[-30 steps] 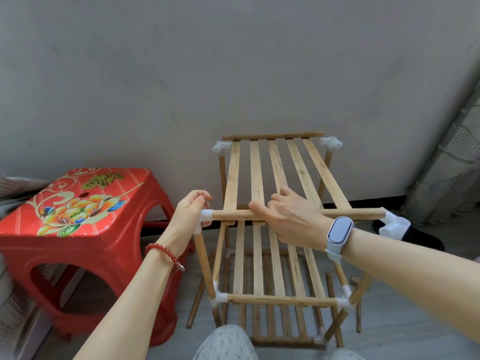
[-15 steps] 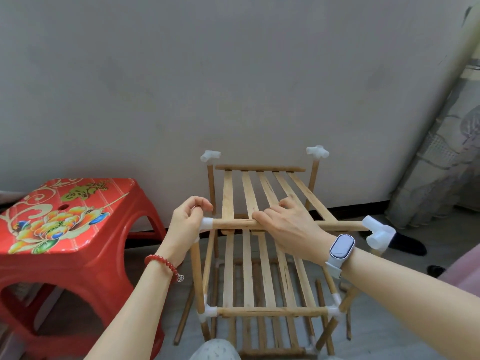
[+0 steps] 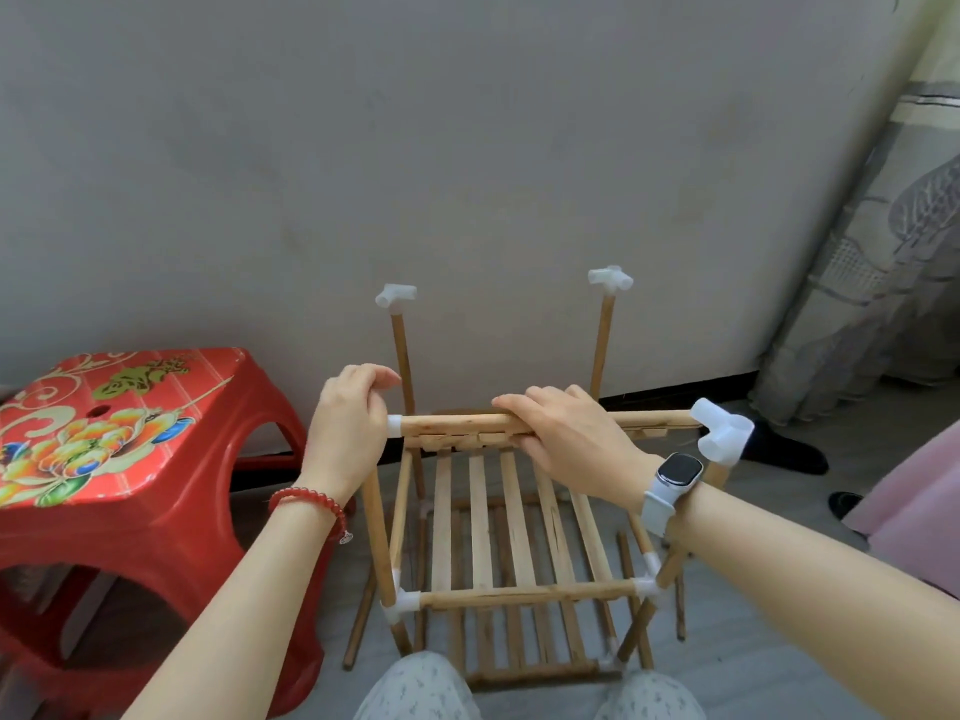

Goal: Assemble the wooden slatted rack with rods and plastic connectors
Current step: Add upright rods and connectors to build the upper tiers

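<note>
The left hand is clamping the corner connector at nine o'clock, seemingly steadying the joint, while the right hand is curling over the top rod, likely seating the slatted panel. The pale wooden rack is standing on the floor against the wall, its two rear posts still lacking a crossbar.

One wooden rack, one red stool, two hands, left, right, one watch, one bracelet
</note>
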The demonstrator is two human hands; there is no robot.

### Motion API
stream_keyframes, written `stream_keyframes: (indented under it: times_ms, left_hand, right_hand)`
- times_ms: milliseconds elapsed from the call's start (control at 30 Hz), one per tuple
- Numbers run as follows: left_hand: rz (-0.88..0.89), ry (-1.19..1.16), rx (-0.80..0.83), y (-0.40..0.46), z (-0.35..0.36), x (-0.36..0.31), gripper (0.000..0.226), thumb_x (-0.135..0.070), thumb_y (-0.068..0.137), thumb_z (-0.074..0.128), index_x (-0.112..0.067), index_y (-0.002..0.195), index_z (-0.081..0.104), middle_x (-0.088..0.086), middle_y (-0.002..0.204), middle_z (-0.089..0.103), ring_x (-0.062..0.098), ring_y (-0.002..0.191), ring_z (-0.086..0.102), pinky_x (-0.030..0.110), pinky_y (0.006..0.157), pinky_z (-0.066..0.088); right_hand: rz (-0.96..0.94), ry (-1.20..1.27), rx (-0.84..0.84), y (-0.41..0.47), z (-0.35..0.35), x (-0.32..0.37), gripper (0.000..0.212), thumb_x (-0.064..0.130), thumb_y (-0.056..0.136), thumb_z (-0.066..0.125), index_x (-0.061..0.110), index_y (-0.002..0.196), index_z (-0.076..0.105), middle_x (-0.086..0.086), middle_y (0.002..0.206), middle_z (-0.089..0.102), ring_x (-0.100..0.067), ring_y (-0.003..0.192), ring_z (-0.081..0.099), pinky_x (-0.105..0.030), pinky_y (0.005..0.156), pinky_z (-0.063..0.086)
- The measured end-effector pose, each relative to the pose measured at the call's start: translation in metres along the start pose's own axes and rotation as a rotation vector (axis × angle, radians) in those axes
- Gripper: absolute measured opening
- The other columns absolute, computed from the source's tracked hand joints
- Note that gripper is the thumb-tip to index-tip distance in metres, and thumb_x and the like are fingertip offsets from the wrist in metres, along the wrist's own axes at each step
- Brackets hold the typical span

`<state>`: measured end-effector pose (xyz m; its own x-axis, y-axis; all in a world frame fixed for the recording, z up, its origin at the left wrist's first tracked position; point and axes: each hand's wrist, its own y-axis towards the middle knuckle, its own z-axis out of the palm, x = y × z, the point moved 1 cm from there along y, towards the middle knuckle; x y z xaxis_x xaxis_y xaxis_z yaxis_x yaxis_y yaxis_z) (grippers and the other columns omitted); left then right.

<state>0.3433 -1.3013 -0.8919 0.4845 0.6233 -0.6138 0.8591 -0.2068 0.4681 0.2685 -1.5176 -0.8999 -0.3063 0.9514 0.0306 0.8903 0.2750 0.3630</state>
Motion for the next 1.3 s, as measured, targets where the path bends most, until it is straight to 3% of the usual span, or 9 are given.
stream_keyframes:
  times_ms: [133,233,333,467,533,600,867,1133,1300]
  left_hand:
    - [0.234,0.332,0.002,-0.008,0.017,-0.029,0.021,-0.017,0.095,0.046,-0.015,0.095,0.067,0.0,0.089,0.069,0.023,0.092,0.063,0.046,0.096,0.038]
    - [0.389,0.32,0.132,-0.016,0.035,-0.062,0.026,-0.027,0.097,0.042,-0.019,0.096,0.066,-0.004,0.089,0.068,0.018,0.088,0.063,0.041,0.098,0.038]
    - [0.459,0.286,0.347,-0.014,0.056,-0.094,0.032,-0.037,0.1,0.035,-0.025,0.119,0.056,-0.008,0.108,0.062,0.011,0.1,0.056,0.028,0.093,0.037]
    - [0.526,0.316,0.563,-0.009,0.092,-0.134,0.042,-0.044,0.099,0.033,-0.026,0.136,0.042,-0.006,0.123,0.056,0.014,0.109,0.054,0.032,0.086,0.048]
    - [0.511,0.34,0.664,-0.005,0.109,-0.145,0.041,-0.043,0.099,0.035,-0.025,0.134,0.042,-0.004,0.125,0.055,0.017,0.111,0.054,0.034,0.086,0.048]
    - [0.486,0.342,0.736,-0.003,0.122,-0.153,0.037,-0.041,0.099,0.035,-0.023,0.129,0.046,-0.002,0.119,0.056,0.02,0.107,0.055,0.035,0.083,0.048]
    - [0.446,0.347,0.658,0.011,0.121,-0.148,0.031,-0.042,0.1,0.028,-0.029,0.118,0.05,-0.008,0.108,0.057,0.016,0.09,0.058,0.03,0.072,0.041]
    - [0.5,0.286,0.689,-0.002,0.096,-0.144,0.03,-0.04,0.1,0.031,-0.033,0.124,0.048,-0.012,0.104,0.057,0.011,0.09,0.056,0.031,0.078,0.047]
    - [0.504,0.293,0.688,-0.001,0.099,-0.143,0.03,-0.04,0.1,0.031,-0.034,0.124,0.048,-0.011,0.106,0.058,0.01,0.089,0.056,0.03,0.076,0.048]
  right_hand:
    - [0.08,0.03,0.067,-0.013,-0.018,-0.008,0.05,0.042,0.095,0.046,0.022,0.14,0.039,0.006,0.116,0.06,-0.013,0.105,0.055,-0.029,0.092,0.037]
    - [0.113,-0.009,-0.241,-0.031,-0.041,-0.023,0.038,0.034,0.093,0.037,0.016,0.112,0.065,0.002,0.095,0.069,-0.019,0.087,0.064,-0.033,0.079,0.043]
    - [0.355,-0.065,-0.451,-0.053,-0.061,-0.046,0.039,0.025,0.09,0.033,0.011,0.105,0.066,-0.003,0.093,0.068,-0.025,0.087,0.062,-0.036,0.077,0.043]
    - [0.835,0.43,-0.248,-0.076,-0.064,-0.076,0.028,0.027,0.099,0.037,0.015,0.115,0.057,0.0,0.103,0.059,-0.019,0.097,0.054,-0.03,0.08,0.039]
    - [0.894,0.67,-0.158,-0.081,-0.058,-0.084,0.021,0.031,0.096,0.047,0.02,0.112,0.055,-0.001,0.1,0.059,-0.014,0.089,0.055,-0.025,0.072,0.04]
    - [0.861,0.626,-0.089,-0.083,-0.05,-0.087,0.02,0.029,0.094,0.051,0.021,0.112,0.055,0.001,0.096,0.055,-0.01,0.086,0.052,-0.02,0.066,0.037]
    - [1.049,0.678,-0.291,-0.085,-0.041,-0.097,0.017,0.022,0.097,0.041,0.012,0.093,0.054,-0.002,0.089,0.056,-0.01,0.076,0.05,-0.021,0.058,0.035]
    - [1.087,0.846,-0.223,-0.069,-0.037,-0.095,0.017,0.016,0.098,0.036,0.011,0.098,0.053,-0.006,0.085,0.05,-0.017,0.065,0.048,-0.022,0.049,0.035]
    - [1.102,0.908,-0.167,-0.068,-0.04,-0.098,0.024,0.015,0.098,0.036,0.017,0.085,0.056,-0.009,0.086,0.05,-0.02,0.069,0.048,-0.023,0.05,0.038]
